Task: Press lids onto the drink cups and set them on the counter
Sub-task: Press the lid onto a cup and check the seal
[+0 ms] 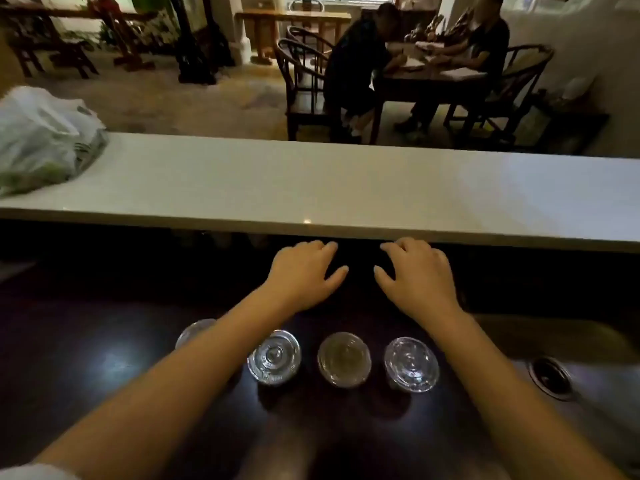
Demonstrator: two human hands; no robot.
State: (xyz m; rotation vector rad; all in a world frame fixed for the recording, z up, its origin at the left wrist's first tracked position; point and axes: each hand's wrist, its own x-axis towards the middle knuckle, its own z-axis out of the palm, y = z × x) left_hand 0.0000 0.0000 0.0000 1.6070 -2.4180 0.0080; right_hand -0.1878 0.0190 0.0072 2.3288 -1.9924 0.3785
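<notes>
Several clear plastic drink cups stand in a row on a dark lower worktop (86, 341). One cup (274, 356) and another cup (411, 363) carry clear lids. The middle cup (344, 359) looks lidless and holds a pale drink. A fourth cup (194, 332) is half hidden behind my left forearm. Beyond the row, my left hand (304, 275) and my right hand (417, 275) hover palm down over the dark surface, fingers apart and holding nothing. They sit just under the front edge of the white counter (311, 188).
A white plastic bag (41, 140) with green contents lies on the counter's left end. A steel sink with a drain (550, 377) is at the right. Two people sit at a dark wooden table (433, 77) beyond the counter.
</notes>
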